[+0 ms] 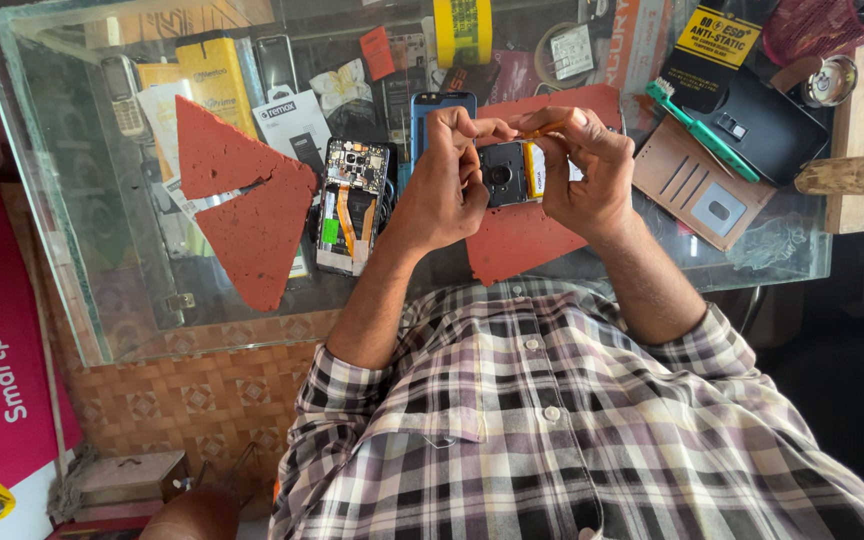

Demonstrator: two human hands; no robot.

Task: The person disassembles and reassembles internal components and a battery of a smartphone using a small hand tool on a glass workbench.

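My left hand (444,178) and my right hand (584,170) are raised together over the glass counter (102,260), both gripping a small opened phone (508,172). Its back is off, so a round black camera part and a yellow-labelled battery show. At the phone's top edge, the fingertips of my right hand also pinch a thin orange piece (544,128). Behind my left hand a blue phone (442,104) stands partly hidden. Below the hands lies a red mat (522,245).
Left of my hands lie a second opened phone (352,205) with orange ribbon cables and a torn red mat (242,200). To the right are a green toothbrush (704,128), a brown wallet case (702,185) and a black case (767,125). A yellow tape roll (462,30) sits far back.
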